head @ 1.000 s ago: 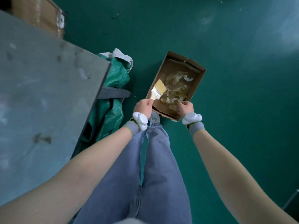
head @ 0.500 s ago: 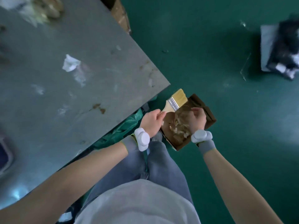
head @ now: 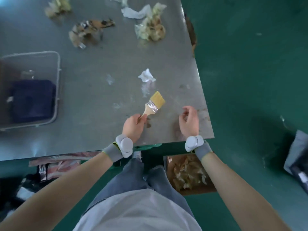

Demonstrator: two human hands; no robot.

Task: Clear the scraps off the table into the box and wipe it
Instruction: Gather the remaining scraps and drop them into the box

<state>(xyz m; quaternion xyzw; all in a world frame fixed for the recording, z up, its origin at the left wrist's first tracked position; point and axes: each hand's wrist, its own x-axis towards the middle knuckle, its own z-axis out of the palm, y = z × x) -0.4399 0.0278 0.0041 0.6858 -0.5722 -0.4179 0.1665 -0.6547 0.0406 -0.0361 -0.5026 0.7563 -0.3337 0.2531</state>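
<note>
Clearly, the brush [head: 152, 105] is gripped by the left hand [head: 133, 125]; the right hand [head: 189, 121] is curled, empty. Scraps [head: 146, 76] at twelve o'clock could be swept past the box [head: 171, 174].

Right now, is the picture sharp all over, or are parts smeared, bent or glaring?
Head view: the paintbrush in the left hand and the white paper scrap look fairly crisp; the scrap piles at the far edge, like the brown one, are smeared; the table's edges bow from the wide lens; a pale glare patch sits at its near left.
</note>
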